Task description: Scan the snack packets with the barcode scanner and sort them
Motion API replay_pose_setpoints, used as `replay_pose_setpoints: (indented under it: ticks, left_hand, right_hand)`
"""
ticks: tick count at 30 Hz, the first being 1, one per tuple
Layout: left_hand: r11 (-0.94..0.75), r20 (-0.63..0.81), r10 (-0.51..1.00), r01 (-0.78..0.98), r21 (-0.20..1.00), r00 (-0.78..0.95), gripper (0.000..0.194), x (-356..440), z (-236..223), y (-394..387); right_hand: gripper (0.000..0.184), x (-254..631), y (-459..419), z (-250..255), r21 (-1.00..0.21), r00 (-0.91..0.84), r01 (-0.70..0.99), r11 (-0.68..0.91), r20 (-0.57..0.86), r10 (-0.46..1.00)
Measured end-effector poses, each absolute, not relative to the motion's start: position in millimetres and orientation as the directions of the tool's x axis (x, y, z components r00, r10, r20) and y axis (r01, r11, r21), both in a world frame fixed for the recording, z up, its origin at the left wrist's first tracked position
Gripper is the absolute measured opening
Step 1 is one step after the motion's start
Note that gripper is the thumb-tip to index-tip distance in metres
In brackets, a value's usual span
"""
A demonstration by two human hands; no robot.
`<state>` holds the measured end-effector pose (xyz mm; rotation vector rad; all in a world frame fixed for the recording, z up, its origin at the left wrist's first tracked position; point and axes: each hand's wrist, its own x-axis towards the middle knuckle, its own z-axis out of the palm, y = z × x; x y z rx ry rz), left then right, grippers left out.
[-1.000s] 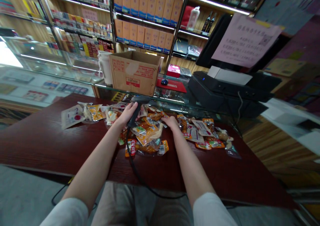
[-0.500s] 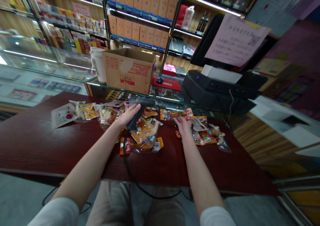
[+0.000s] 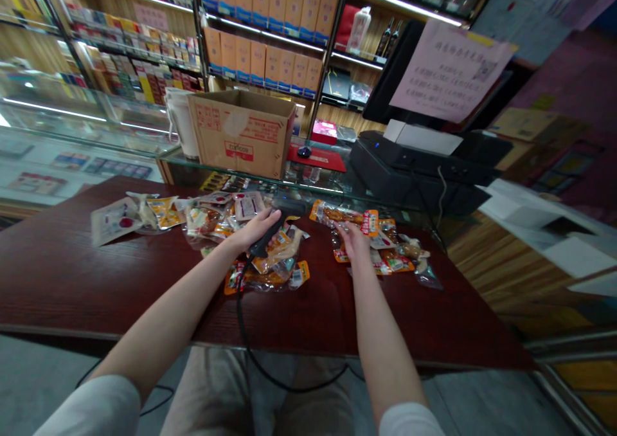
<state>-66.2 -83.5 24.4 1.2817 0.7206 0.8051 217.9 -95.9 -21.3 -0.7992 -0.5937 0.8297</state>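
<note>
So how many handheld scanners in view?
1: black scanner, in the left hand, above the middle packets; its cable loops down over the near table edge. Another could be hidden under the packets.

Visible dress of the wearer: loose, pale grey-white sleeves [image 3: 105, 407] ended above bare forearms, and the trousers [image 3: 209, 394] were plain, light greyish beige, with soft creases.

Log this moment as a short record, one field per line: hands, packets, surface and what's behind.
Left hand: holding a black corded scanner
Right hand: at the right packets; grip unclear
Middle packets: loose heap, below the scanner head
Surface: dark reddish table
Behind: open cardboard box, white container beside it
</note>
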Motion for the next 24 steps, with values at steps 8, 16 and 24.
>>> replay_pose_setpoints:
  ticks: [8,16,24]
  left_hand:
    - [0.056,0.057,0.828,-0.183,0.982,0.558,0.052,-65,32,-89]
    - [-0.001,0.050,0.922,-0.127,0.992,0.384,0.049,-89,40,-71]
    - [-0.048,0.078,0.980,-0.164,0.985,0.180,0.035,-125,39,-48]
  right_hand:
    - [0.044,220,-99,-16,-0.820,0.515,-0.391,0.417,0.180,0.838]
    - [0.056,254,-98,-13,-0.953,0.703,0.280,0.115,0.285,0.652]
    - [0.066,240,-114,5,-0.368,0.480,0.874,-0.317,0.560,0.675]
